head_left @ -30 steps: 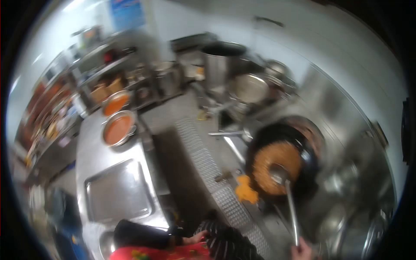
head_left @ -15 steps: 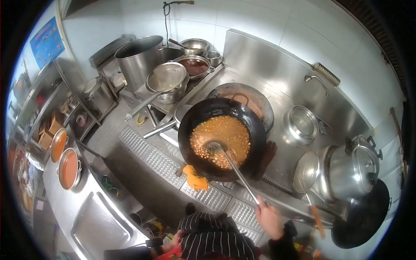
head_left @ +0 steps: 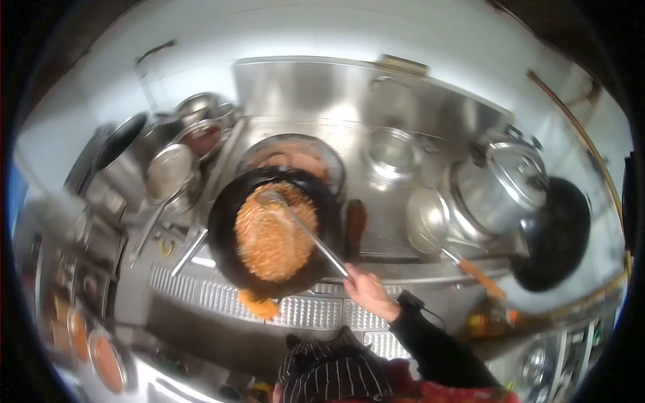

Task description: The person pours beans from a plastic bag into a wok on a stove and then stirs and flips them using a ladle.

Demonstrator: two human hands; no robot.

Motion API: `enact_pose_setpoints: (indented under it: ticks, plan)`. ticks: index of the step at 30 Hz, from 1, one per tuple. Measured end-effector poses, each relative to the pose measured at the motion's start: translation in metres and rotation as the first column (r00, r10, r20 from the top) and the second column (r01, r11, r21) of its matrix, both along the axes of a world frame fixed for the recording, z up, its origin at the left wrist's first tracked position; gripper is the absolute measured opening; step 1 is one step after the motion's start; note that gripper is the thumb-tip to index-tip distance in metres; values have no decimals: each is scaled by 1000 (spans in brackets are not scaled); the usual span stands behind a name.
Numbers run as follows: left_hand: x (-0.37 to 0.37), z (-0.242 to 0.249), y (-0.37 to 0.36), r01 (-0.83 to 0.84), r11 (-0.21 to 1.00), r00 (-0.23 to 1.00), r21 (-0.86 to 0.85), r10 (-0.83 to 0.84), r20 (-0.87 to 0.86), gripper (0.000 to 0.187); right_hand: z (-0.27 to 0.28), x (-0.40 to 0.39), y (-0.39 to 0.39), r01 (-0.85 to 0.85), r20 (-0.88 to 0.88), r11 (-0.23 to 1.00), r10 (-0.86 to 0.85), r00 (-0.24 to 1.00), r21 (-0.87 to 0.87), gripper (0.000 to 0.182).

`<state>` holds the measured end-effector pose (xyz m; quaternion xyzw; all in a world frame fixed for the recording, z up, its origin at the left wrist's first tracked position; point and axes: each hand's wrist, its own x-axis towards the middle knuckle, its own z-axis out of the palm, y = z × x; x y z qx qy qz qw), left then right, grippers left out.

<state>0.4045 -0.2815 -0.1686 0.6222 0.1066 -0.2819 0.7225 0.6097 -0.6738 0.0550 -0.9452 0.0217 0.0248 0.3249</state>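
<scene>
My right hand is closed around the end of a ladle's long metal handle. The ladle's bowl lies in the far part of a black wok, in an orange-brown mixture full of small pale pieces. Below the wok's near rim hangs an orange cloth. Of my left hand, only a sliver shows at the bottom edge beside the striped apron; its fingers are hidden.
Behind the wok is a round burner ring. To the right stand a metal bowl, a strainer, a pressure cooker and another black wok. Stacked pots and a ladle-like pan stand left. Bowls of orange sauce sit lower left.
The view has swung right, so the wok appears further left. My right hand has pushed the ladle towards the wok's far side. My left hand has nearly left the view.
</scene>
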Motion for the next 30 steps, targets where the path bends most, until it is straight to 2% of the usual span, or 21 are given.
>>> enact_pose_setpoints:
  ticks: [1, 2, 3, 5, 7, 9, 10, 11, 12, 13, 14, 15, 17, 21, 23, 24, 25, 26, 30]
  plan:
    - [10, 0, -1, 18, 1000, 1000, 10, -17, -21, 82, -8, -2, 0, 39, 159, 999, -34, 987, -28, 33]
    - [20, 2, -2, 30, 999, 999, 19, -29, -41, 82, -1, 0, 4, 261, -114, 912, -237, 965, 316, 39]
    - [27, 2, -3, 47, 999, 997, 24, -46, -59, 82, 11, 4, 6, 502, -409, 660, -307, 859, 559, 52]
    - [40, 0, -6, 78, 997, 993, 28, -75, -87, 82, 29, 3, 4, 507, -450, 698, -288, 845, 506, 65]
    - [50, -1, -9, 108, 994, 989, 33, -104, -108, 82, 13, -1, 3, 583, -482, 616, -347, 805, 530, 60]
    - [57, -1, -9, 130, 991, 984, 37, -125, -125, 81, -11, 1, 14, 576, -508, 390, -271, 817, 718, 49]
    - [59, 0, -12, 151, 988, 981, 34, -146, -129, 81, -28, 0, 12, 510, -459, 456, -226, 859, 729, 41]
    - [62, 1, -8, 153, 988, 979, 37, -146, -143, 81, -28, -6, 13, 516, -461, 447, -234, 856, 731, 41]
    - [60, 0, -8, 147, 988, 978, 40, -140, -153, 81, -28, -12, 15, 341, -307, 739, -190, 933, 580, 36]
    - [61, 0, -9, 154, 987, 976, 39, -146, -161, 81, -24, -19, 17, 140, -171, 933, -86, 981, 332, 33]
    - [62, -1, -9, 156, 987, 975, 38, -148, -168, 81, 10, -24, 19, 145, -286, 926, -42, 957, 350, 28]
    - [61, -2, -8, 154, 987, 974, 39, -145, -176, 81, 12, -30, 20, 151, -286, 924, -47, 957, 352, 28]
    - [61, -3, -6, 154, 987, 971, 36, -144, -190, 81, 12, -42, 21, 251, -436, 806, 10, 900, 536, 30]
    - [51, -3, 1, 125, 992, 968, 24, -116, -223, 81, 22, -65, 27, 267, -477, 756, 67, 876, 597, 34]
    - [41, -3, 8, 106, 994, 964, 5, -101, -245, 81, 24, -81, 24, 237, -429, 758, 63, 901, 608, 43]
    - [34, -3, 10, 84, 996, 963, -2, -82, -256, 81, 38, -84, 23, 231, -495, 837, 54, 867, 496, 47]
    - [28, -2, 13, 61, 998, 960, -12, -62, -272, 81, 22, -93, 19, 65, -249, 888, 57, 967, 456, 48]
    - [19, -1, 13, 35, 999, 955, -19, -39, -294, 81, 16, -102, 16, 54, -233, 931, 34, 972, 362, 47]
    - [-9, 1, 20, -79, 996, 919, -52, 52, -391, 81, 47, -116, 1, 51, -304, 942, 55, 951, 330, 50]
